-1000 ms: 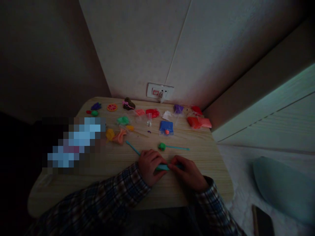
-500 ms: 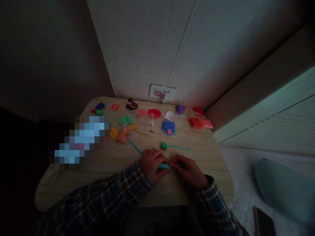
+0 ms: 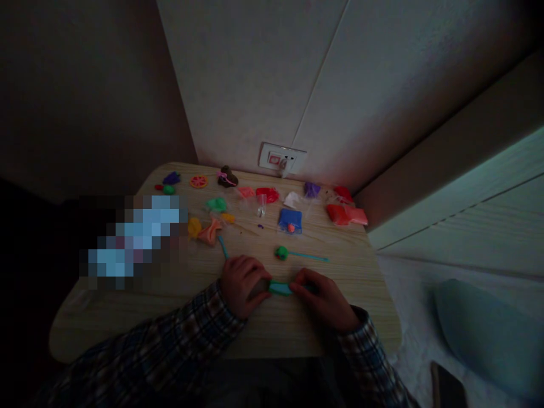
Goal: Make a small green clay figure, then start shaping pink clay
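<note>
My left hand [image 3: 243, 283] and my right hand [image 3: 325, 299] rest on a small wooden table [image 3: 365, 317] and both pinch the ends of a teal strip of modelling clay [image 3: 279, 288] stretched between them. The fingers of both hands are curled closed on it. A teal plastic tool [image 3: 222, 247] lies just beyond my left hand. A green clay ball on a thin teal stick [image 3: 281, 253] lies a little past the strip.
Several clay pieces and small bags lie across the far half: blue bag [image 3: 290, 219], red and orange bags [image 3: 345, 213], orange bow shape [image 3: 209, 232], purple, green and brown pieces. A wall socket [image 3: 281, 159] sits behind. A blurred patch covers the table's left. A pale cushion [image 3: 488, 334] lies at right.
My left hand has slid left, away from my right hand, so more of the teal strip shows between them. The view has shifted slightly.
</note>
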`<state>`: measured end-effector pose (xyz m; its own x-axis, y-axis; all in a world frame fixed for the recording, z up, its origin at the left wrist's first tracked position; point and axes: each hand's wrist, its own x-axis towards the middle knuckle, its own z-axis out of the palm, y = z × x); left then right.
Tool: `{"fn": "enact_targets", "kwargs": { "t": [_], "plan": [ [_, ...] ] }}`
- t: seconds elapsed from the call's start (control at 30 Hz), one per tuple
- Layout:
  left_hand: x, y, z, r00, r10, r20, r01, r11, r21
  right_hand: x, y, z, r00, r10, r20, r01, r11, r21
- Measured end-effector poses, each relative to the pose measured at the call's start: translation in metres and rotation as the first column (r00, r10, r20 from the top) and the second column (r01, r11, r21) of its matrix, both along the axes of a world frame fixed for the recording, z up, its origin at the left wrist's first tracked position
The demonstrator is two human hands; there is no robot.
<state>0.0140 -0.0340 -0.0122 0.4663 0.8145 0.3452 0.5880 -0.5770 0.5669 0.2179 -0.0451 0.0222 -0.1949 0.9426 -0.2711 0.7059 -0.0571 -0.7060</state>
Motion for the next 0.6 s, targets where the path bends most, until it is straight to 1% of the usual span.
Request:
{"fn": "enact_targets", "kwargs": {
  "t": [0.17,0.23,0.3,0.4,0.47,0.6],
  "plan": [
    [0.003,0.0,0.004,0.999,0.007,0.035,-0.006,1.0,-0.022,-0.001,-0.002,-0.001,0.999,-0.027,-0.03,0.027,1.0,0.01],
    [0.004,0.0,0.007,0.994,0.005,0.109,-0.004,1.0,-0.01,0.002,-0.003,-0.002,0.992,-0.052,-0.119,0.052,0.999,-0.001],
    [0.003,-0.001,0.012,0.976,-0.024,0.219,0.026,1.0,-0.005,0.006,-0.005,-0.003,0.974,-0.098,-0.205,0.1,0.995,0.002],
    [0.001,-0.003,0.018,0.938,-0.066,0.339,0.07,0.998,-0.002,0.009,-0.006,-0.003,0.951,-0.152,-0.269,0.163,0.986,0.019],
    [0.0,-0.003,0.022,0.932,-0.066,0.356,0.065,0.998,0.015,0.007,-0.005,-0.002,0.938,-0.161,-0.307,0.174,0.985,0.016],
    [-0.003,-0.003,0.025,0.937,-0.074,0.342,0.054,0.996,0.069,-0.001,-0.003,0.002,0.902,-0.155,-0.403,0.16,0.987,-0.022]
  ]
}}
